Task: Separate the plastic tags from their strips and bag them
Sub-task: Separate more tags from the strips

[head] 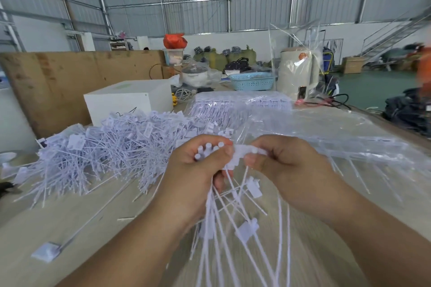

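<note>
Tags [211, 196] bunched in left hand [198, 170]'s grip; right hand [279, 165] pinches the strip [240, 155]. Recommend twisting close to each joint, keeping tails gathered.

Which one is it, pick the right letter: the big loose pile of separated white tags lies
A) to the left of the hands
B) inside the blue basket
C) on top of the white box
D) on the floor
A: the loose pile of tags lies on the table, left of the left hand and right hand.

Both forearms reach forward; the left hand [198, 170] and right hand [283, 165] meet at the fingertips, fingers curled, both pinching
</note>
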### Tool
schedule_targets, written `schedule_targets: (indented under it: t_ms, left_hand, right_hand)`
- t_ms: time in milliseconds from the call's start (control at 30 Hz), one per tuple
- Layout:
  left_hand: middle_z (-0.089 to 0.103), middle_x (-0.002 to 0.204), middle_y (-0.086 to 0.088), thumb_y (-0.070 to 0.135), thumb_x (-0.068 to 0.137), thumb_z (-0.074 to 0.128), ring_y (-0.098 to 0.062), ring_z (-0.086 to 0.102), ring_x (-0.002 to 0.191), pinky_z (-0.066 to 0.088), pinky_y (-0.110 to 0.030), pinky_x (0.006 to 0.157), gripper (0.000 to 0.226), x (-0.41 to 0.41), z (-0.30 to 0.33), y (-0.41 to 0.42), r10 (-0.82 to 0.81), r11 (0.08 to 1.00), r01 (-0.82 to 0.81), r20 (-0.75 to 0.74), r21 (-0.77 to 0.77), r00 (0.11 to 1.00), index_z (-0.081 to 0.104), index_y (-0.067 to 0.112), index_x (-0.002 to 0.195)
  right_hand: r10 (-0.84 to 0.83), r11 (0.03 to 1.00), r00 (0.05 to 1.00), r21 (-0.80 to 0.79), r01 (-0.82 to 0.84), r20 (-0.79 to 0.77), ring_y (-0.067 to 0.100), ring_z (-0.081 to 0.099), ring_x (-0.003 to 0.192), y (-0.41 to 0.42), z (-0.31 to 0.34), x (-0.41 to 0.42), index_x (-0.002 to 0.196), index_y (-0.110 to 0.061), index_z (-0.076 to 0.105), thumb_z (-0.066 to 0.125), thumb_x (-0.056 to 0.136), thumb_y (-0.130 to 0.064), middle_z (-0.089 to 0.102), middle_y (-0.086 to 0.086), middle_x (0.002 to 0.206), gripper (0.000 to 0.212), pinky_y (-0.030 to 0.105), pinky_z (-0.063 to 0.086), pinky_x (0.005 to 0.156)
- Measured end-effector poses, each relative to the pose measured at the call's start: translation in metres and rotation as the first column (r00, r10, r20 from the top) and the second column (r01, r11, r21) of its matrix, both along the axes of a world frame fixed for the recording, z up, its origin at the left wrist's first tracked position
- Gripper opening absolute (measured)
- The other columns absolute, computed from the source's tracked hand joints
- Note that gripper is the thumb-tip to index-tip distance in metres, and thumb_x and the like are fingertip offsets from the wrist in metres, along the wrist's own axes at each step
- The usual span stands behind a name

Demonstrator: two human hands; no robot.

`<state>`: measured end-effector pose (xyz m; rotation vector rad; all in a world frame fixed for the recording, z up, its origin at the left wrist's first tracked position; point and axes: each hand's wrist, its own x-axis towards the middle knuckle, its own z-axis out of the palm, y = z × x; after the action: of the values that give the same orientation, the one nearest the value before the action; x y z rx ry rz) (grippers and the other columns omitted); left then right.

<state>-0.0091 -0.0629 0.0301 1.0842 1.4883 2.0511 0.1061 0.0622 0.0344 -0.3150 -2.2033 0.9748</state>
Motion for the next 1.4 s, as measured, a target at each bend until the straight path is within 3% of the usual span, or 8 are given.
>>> schedule_targets:
  t_ms: [133,300,433,633,900,1033,1133,1400]
  left_hand:
    - [0.058,0.053,-0.004,0.034,0.064,0.073,-0.015,0.046,0.043,0.039,-0.019,0.043,0.011,0.004,-0.001,0.0,0.038,0.999,-0.039,0.023,0.021,0.999,0.073,0.025,0.071]
    - [0.062,0.056,-0.002,0.025,0.07,0.075,-0.011,0.052,0.04,0.04,-0.018,0.04,0.008,-0.007,0.008,-0.012,0.006,0.999,-0.009,-0.102,-0.035,0.995,0.074,0.022,0.077]
    - [0.067,0.062,0.003,0.013,0.078,0.076,-0.01,0.061,0.048,0.042,-0.014,0.044,0.011,-0.019,0.008,-0.013,0.107,0.986,-0.134,-0.23,-0.104,0.967,0.074,0.023,0.077]
    - [0.066,0.062,0.001,0.014,0.076,0.072,-0.009,0.06,0.046,0.041,-0.016,0.04,0.012,-0.012,0.008,-0.017,-0.425,0.892,0.385,-0.146,-0.238,0.893,0.074,0.023,0.084]
    - [0.067,0.07,0.011,0.004,0.083,0.064,-0.002,0.058,0.046,0.047,-0.02,0.048,0.034,-0.025,0.016,-0.027,-0.651,0.707,0.545,-0.112,-0.451,0.751,0.072,0.031,0.102]
    - [0.064,0.067,0.009,0.006,0.075,0.067,-0.01,0.062,0.053,0.04,-0.018,0.042,0.026,-0.015,0.01,-0.018,-0.522,0.809,0.424,-0.165,-0.406,0.837,0.069,0.027,0.091]
    - [0.06,0.06,0.008,0.009,0.07,0.066,-0.008,0.058,0.051,0.04,-0.018,0.042,0.017,-0.012,0.007,-0.014,-0.416,0.866,0.332,-0.171,-0.375,0.893,0.067,0.026,0.075]
    - [0.05,0.053,0.0,0.0,0.081,0.069,-0.011,0.042,0.038,0.037,-0.016,0.04,0.022,-0.006,0.005,-0.009,-0.133,0.973,0.12,-0.056,-0.195,0.989,0.061,0.017,0.067]
  right_hand:
    - [-0.244,0.963,0.936,-0.177,0.203,-0.254,0.008,0.035,0.044,0.013,0.011,0.006,0.071,-0.003,0.051,0.058,0.094,-0.032,0.04,-0.003,0.051,0.038,0.021,0.033,0.044]
    - [0.23,0.941,0.968,-0.232,-0.248,-0.104,0.014,0.035,0.046,0.011,0.017,0.019,0.096,-0.015,0.064,0.064,0.079,-0.039,0.041,0.0,0.05,0.029,0.026,0.031,0.044]
    - [0.327,0.928,0.945,-0.196,-0.316,0.028,0.018,0.027,0.048,0.013,0.016,0.021,0.103,-0.036,0.061,0.069,0.079,-0.037,0.032,-0.003,0.05,0.025,0.03,0.025,0.048]
    - [0.462,0.868,0.883,-0.249,-0.429,0.088,0.006,0.037,0.048,0.004,0.001,0.011,0.119,-0.039,0.051,0.071,0.078,-0.034,0.042,-0.002,0.057,0.046,0.016,0.031,0.047]
    - [0.437,0.88,0.897,-0.24,-0.411,0.066,0.017,0.042,0.053,-0.002,-0.005,0.004,0.11,-0.039,0.059,0.078,0.072,-0.034,0.046,0.023,0.067,0.042,0.021,0.037,0.045]
    - [0.364,0.924,0.923,-0.176,-0.34,0.124,0.019,0.047,0.054,-0.003,-0.007,0.003,0.088,-0.029,0.064,0.066,0.079,-0.048,0.053,0.016,0.062,0.022,0.028,0.041,0.049]
    - [0.299,0.954,0.895,-0.132,-0.27,0.332,0.013,0.056,0.054,0.0,-0.006,0.007,0.078,-0.016,0.064,0.048,0.077,-0.074,0.059,-0.001,0.057,0.06,0.025,0.046,0.059]
    - [0.141,0.989,0.969,-0.082,-0.127,0.204,0.008,0.035,0.051,0.001,0.001,0.006,0.057,-0.024,0.049,0.059,0.084,-0.049,0.035,-0.01,0.054,0.039,0.019,0.029,0.049]
